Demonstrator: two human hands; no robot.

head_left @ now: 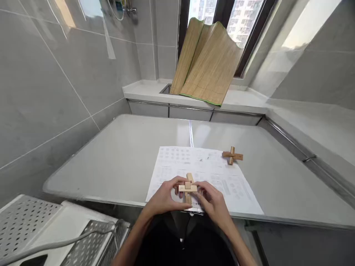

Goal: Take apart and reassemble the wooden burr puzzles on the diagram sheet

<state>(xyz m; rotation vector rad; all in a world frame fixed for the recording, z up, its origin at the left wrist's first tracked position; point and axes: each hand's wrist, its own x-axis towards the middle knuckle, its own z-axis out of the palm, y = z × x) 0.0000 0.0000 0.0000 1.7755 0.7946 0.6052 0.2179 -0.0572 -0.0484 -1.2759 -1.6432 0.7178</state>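
Note:
Between my two hands is a pale wooden burr puzzle (pixel 188 188), its bars crossing one another. My left hand (pixel 169 194) grips it from the left, with the thumb at the lower bar and the fingers by the upper part. From the right, my right hand (pixel 212 199) pinches the crossing bar's end. Beneath the hands lies a large printed sheet (pixel 166 166) with rows of small diagrams. A darker brown wooden cross-shaped puzzle (pixel 232 155) rests at the sheet's right upper edge, apart from both hands.
The white table (pixel 124 147) spreads to both sides, with a seam down its middle. Rolled bamboo mats (pixel 210 62) lean against the window on the ledge. At lower left stands a white, perforated appliance (pixel 30 229) with a grey cable (pixel 66 242). Tiled walls border the left side.

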